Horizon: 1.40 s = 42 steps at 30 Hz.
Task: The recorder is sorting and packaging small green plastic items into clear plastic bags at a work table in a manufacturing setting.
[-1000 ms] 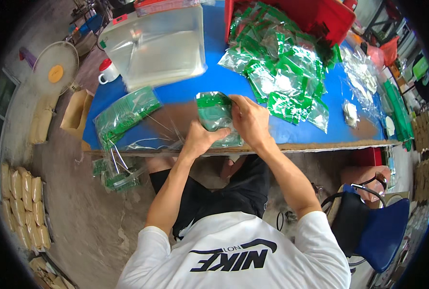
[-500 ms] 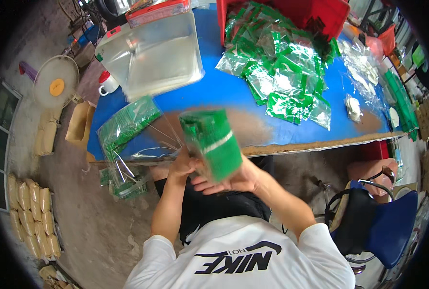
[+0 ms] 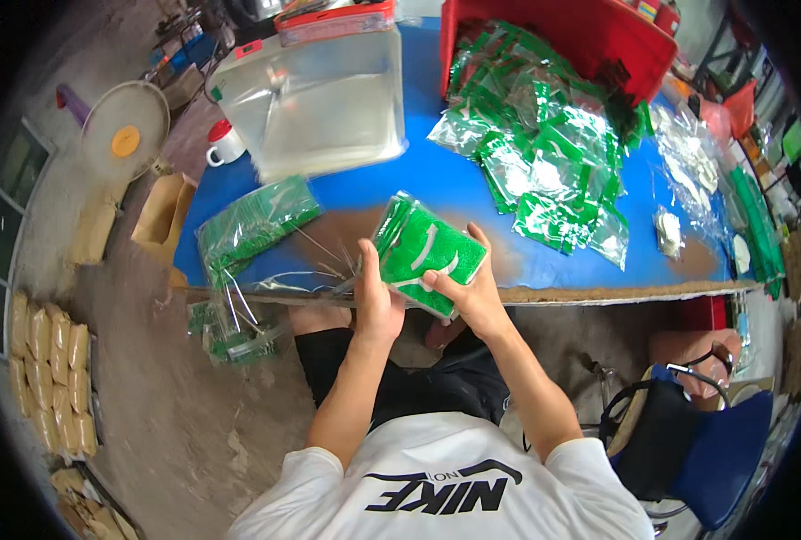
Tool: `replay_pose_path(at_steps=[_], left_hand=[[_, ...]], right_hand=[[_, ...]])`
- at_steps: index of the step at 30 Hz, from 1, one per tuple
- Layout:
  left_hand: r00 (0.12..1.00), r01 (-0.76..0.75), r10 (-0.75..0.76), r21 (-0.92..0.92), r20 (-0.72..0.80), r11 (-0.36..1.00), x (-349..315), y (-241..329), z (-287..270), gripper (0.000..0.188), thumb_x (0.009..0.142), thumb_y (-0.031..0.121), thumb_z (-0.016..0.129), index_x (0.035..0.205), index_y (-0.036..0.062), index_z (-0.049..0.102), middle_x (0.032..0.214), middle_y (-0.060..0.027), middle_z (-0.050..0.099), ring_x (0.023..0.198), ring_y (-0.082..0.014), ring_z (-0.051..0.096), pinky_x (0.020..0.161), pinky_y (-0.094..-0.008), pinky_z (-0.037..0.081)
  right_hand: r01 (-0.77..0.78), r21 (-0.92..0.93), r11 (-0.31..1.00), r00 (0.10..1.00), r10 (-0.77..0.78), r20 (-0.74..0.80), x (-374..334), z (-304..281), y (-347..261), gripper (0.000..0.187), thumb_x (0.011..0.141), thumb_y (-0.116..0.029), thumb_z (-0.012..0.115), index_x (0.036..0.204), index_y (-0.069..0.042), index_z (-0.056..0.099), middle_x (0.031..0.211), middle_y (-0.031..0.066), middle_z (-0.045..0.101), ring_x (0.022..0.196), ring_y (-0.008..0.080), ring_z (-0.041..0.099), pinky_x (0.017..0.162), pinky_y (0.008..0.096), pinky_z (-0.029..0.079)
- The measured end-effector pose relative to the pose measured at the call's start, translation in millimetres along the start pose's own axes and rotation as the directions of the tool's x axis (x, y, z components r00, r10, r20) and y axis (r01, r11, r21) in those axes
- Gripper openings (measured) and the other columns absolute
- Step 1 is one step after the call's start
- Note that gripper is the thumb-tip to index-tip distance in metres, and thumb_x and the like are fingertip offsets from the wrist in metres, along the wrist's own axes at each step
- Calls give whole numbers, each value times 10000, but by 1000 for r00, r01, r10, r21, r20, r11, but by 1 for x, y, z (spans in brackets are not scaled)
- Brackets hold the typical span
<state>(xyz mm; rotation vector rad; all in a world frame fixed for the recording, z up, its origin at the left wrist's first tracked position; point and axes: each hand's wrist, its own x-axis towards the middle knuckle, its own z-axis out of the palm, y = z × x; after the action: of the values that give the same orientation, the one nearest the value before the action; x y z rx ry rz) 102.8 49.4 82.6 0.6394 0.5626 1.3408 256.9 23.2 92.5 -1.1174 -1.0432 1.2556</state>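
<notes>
Moved since the earlier frame: one stack of green packets (image 3: 425, 250), turned to show a broad, pale-marked face; right hand (image 3: 479, 297), shifted from beneath it to its right side. Stack's position: tilted, above the near edge of the blue counter (image 3: 355, 193). Right fingers: clamped on the stack, thumb across its face. Left hand (image 3: 379, 301): fingers extended, palm beside the stack's left edge; contact cannot be told. Nearby: filled clear bag (image 3: 258, 220), left; loose packet pile (image 3: 544, 148), right. Step in hand, as judged: squaring the stack. Next move calls for level edges and steady pressure.
</notes>
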Motion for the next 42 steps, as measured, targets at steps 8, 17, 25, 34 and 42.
replay_pose_path(at_steps=[8, 17, 25, 34, 42], left_hand=[[989, 109, -130, -252, -70, 962, 13, -4, 7, 533, 1014, 546, 495, 1252, 80, 597, 1194, -31, 653, 1110, -158, 609, 948, -346, 501], [870, -139, 152, 62, -468, 988, 15, 4, 11, 448, 1054, 453, 500, 828, 89, 631, 730, 48, 542, 668, -63, 515, 596, -270, 430], [887, -192, 268, 229, -377, 954, 17, 19, -30, 360, 1065, 361, 464, 976, 46, 612, 910, -7, 590, 852, -104, 557, 743, -295, 462], [901, -18, 327, 779, 284, -627, -61, 129, -142, 721, 707, -51, 656, 1393, 69, 471, 1417, -234, 414, 1369, -444, 383, 1150, -553, 303], [907, -19, 270, 671, 323, -741, -56, 142, -174, 662, 749, -107, 592, 1384, 68, 533, 1423, -183, 459, 1328, -402, 435, 1116, -517, 344]], right_hand=[[185, -147, 972, 974, -202, -105, -2, 0, -6, 1018, 733, -197, 876, 1491, -21, 219, 1350, 219, 452, 1224, 310, 519, 1057, 425, 433], [411, -473, 779, 907, -401, 128, -14, 11, -1, 1105, 671, -151, 870, 1524, -62, 173, 1337, 178, 412, 1215, 293, 499, 1053, 420, 419], [382, -280, 881, 922, -346, 172, 0, 29, -8, 1111, 688, -141, 881, 1527, -22, 162, 1326, 194, 416, 1218, 306, 483, 1057, 424, 405], [391, -732, 557, 817, -577, -3, 54, -24, 36, 1117, 690, -166, 894, 1542, -10, 188, 1425, 266, 407, 1293, 389, 467, 1076, 435, 411], [435, -713, 550, 795, -606, 17, 55, -16, 44, 1127, 711, -183, 878, 1562, -47, 151, 1410, 280, 408, 1252, 410, 490, 1057, 459, 417]])
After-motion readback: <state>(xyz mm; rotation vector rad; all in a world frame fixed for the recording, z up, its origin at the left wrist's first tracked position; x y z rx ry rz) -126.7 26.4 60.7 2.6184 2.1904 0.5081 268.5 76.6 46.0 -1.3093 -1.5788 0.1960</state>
